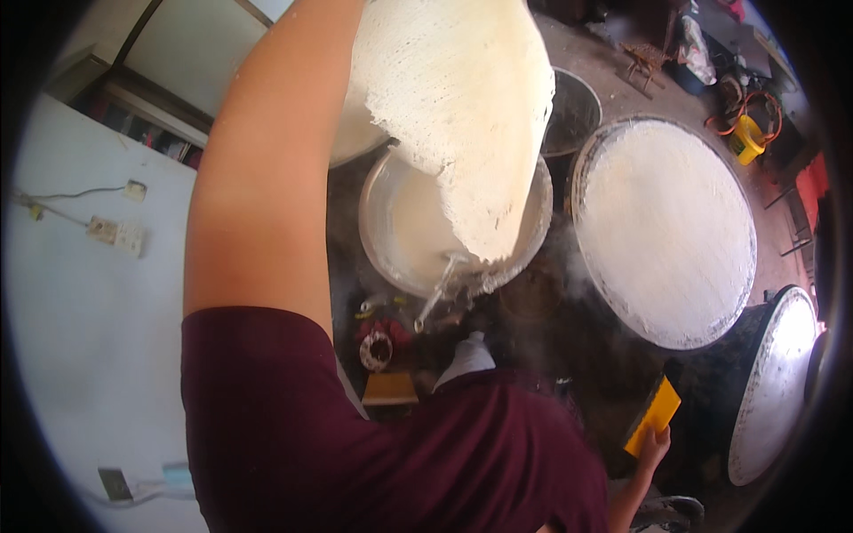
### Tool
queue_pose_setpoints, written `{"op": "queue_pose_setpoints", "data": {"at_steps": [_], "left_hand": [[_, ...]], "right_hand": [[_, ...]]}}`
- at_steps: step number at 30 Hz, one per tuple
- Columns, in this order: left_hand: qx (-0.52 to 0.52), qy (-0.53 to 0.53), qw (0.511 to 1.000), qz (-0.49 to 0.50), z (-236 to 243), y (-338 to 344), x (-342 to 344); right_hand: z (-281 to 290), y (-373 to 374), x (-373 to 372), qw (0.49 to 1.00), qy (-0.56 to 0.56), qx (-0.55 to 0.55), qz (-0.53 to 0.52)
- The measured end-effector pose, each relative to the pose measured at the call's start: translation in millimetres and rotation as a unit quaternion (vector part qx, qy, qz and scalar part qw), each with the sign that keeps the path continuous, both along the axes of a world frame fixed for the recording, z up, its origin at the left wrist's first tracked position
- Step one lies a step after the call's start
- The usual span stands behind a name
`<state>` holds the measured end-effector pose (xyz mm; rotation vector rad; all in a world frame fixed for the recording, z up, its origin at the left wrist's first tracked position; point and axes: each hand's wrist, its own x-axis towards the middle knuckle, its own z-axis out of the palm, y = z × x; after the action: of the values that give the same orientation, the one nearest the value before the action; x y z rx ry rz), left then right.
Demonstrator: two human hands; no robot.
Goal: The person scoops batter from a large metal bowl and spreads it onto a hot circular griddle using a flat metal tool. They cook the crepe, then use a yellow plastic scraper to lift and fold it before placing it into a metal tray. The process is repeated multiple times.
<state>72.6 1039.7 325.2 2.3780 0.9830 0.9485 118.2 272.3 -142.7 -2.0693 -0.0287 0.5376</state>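
Observation:
My left arm reaches up past the top edge, so the left hand is out of the picture. Beside that forearm hangs a large, thin, pale flatbread sheet (462,98) with a ragged lower edge; what grips it does not show. Down at the lower right, my right hand (657,441) is closed around a flat yellow scraper (655,416). The sheet hangs partly over a wide metal pot (378,240) of pale batter. A ladle-like tool (435,300) leans across the pot's near rim.
A round griddle (666,235), covered in a pale layer, stands to the right with steam near it. Another round griddle (773,391) is farther right. Behind the pot stands a metal drum (573,111). A yellow bucket (748,140) sits far right; a white wall (107,329) runs along the left.

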Motion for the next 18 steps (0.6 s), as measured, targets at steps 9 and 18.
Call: {"op": "queue_pose_setpoints", "data": {"at_steps": [9,18], "left_hand": [[-0.052,-0.088,0.991,0.09,-67,309,-165],[-0.261,-0.64,0.687,0.222,-344,400,-301]], "right_hand": [[-2,110,-87,0.999,-0.031,-0.011,-0.034],[57,215,-117,0.99,0.108,-0.086,-0.039]]}}
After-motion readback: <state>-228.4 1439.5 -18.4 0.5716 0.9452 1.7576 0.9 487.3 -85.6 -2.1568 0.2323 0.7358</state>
